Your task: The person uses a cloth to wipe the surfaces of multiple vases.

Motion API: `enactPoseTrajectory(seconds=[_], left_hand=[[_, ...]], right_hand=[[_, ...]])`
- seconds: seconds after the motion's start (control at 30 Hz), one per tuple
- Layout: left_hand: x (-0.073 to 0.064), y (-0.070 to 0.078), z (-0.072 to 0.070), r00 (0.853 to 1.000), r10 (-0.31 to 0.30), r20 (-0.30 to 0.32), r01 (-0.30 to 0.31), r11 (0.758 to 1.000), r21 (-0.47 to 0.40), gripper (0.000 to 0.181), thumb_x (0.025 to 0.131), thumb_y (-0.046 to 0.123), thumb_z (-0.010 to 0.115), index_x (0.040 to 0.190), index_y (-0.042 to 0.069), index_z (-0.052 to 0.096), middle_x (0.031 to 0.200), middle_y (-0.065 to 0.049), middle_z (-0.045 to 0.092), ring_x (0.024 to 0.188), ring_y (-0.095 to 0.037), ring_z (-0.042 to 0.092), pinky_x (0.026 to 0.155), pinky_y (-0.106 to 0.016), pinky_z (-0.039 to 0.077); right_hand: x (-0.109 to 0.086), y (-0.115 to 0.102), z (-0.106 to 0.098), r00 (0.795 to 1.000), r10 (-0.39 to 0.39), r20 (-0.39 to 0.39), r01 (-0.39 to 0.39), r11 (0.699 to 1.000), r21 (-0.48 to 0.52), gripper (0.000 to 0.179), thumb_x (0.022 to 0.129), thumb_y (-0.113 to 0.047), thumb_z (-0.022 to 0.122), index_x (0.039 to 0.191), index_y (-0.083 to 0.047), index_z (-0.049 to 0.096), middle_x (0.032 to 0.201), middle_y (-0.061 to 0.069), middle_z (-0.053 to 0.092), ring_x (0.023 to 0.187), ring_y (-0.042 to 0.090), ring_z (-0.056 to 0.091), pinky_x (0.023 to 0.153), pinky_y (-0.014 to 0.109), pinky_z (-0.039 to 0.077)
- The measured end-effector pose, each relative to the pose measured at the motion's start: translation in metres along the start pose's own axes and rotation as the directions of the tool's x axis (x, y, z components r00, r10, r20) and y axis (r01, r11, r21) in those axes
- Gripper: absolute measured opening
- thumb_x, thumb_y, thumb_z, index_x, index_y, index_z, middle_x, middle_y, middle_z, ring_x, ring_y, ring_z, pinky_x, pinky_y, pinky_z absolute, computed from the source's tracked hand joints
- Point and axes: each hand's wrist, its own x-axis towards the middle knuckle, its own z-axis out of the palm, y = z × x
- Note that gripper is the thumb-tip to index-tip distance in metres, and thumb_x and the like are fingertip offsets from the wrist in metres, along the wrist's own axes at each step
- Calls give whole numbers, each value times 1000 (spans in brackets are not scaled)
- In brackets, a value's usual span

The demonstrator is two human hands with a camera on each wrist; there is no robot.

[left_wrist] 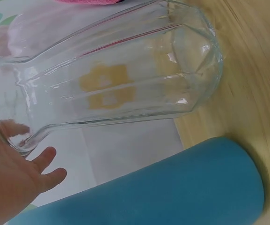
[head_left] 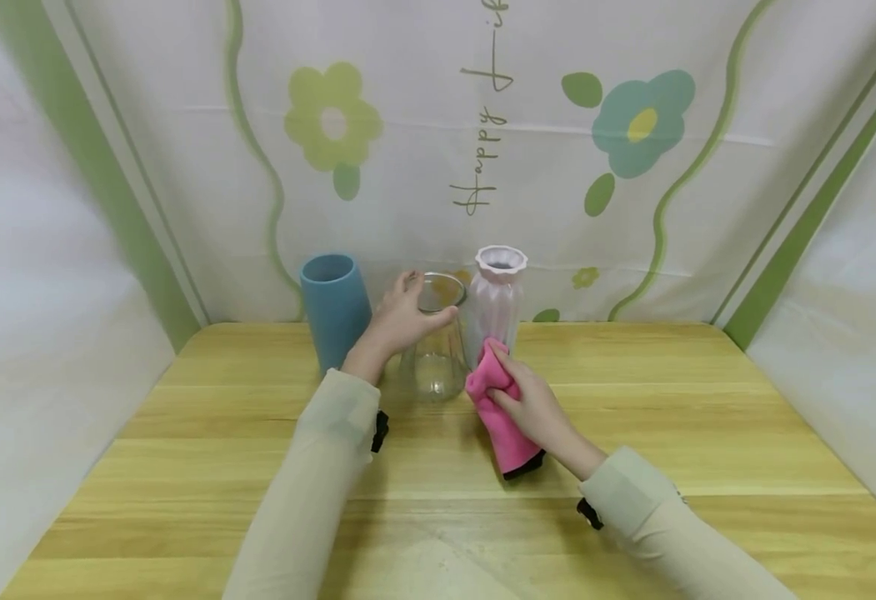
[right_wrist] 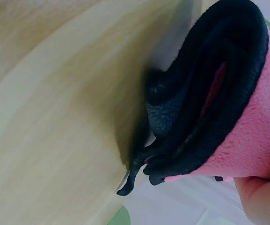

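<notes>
Glass vase (head_left: 436, 377) stands upright on the table (head_left: 205, 475), mouth up, long axis vertical. Using it as the landmark.

Key relation: vase sits directly below and inside the span of the left hand (head_left: 402, 321), so left is clearly the nearer hand. Hand comes over from the left, at rim height. Thumb lies on the right of the rim, fingers on the left, spread apart. Fingers at the rim in the left wrist view too, a couple of them sticking out past the neck. Can't tell if they're actually gripping the glass or just placed around it. Body of the vase hangs below the palm, base on the wood.

Right hand (head_left: 538, 408): right of the glass vase and a bit nearer the wearer. Thumb and fingers clamped on a bunched pink cloth (head_left: 511, 435), dark edge hanging at the bottom.

Pale fluted vase (head_left: 496, 304): just right of the glass vase, upright. Cloth overlaps its lower front; contact not readable.

Blue vase (head_left: 335, 312): left of the glass vase, gap between them, left wrist in front.

Behind the glass vase: white curtain (head_left: 415, 50) with flower prints; it shows through the clear wall.
</notes>
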Motion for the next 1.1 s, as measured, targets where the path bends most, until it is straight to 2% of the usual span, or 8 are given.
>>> enactPoseTrajectory(seconds=[0.3,0.57,0.77,0.9,1.0,1.07,1.1], left_hand=[[7,-6,1,998,-14,-56,15,1000,27,91,87,61,53,153,8,20,160,-15,10,145,-42,17,114,-59,23],[14,-7,4,997,-13,-82,13,1000,-2,90,88,61,54,154,14,16,161,-15,8,146,-42,13,115,-62,17],[16,-7,8,990,3,-139,5,999,54,88,88,62,52,154,15,18,160,-16,10,146,-42,14,117,-60,14],[14,-5,11,981,32,-190,-9,993,121,89,88,63,52,154,13,20,159,-18,13,145,-43,15,118,-58,12],[11,-4,13,970,76,-229,-36,984,175,89,89,63,51,153,11,20,158,-19,17,144,-42,20,117,-57,17],[8,-3,13,956,124,-265,-75,980,185,84,91,59,50,153,9,22,157,-19,21,143,-41,24,116,-57,21],[6,-3,12,943,158,-294,-106,977,187,80,93,56,49,152,8,25,156,-18,25,141,-39,27,115,-55,24]], right_hand=[[0,1,0,1000,7,15,-8,1000,25,67,86,-5,68,146,-6,38,130,25,56,119,38,56,96,50,48],[0,2,0,1000,9,11,-10,999,33,67,86,-5,67,146,-7,38,129,25,56,118,37,56,96,49,48],[2,-1,-1,1000,-4,6,4,999,40,68,86,-5,67,147,-8,37,131,24,56,119,38,55,98,50,47],[2,-2,-1,1000,-15,3,14,999,36,67,86,-5,68,146,-8,38,131,24,56,120,38,55,99,51,46],[2,-2,-1,1000,-18,4,17,999,35,67,86,-5,68,146,-8,38,133,24,54,122,39,53,101,51,44],[2,-2,-1,1000,-15,9,15,999,36,67,86,-6,67,146,-7,38,135,24,53,124,39,52,102,51,44],[3,-1,-1,1000,-14,11,13,999,34,67,87,-6,67,147,-7,37,136,24,52,124,39,51,102,51,43]])
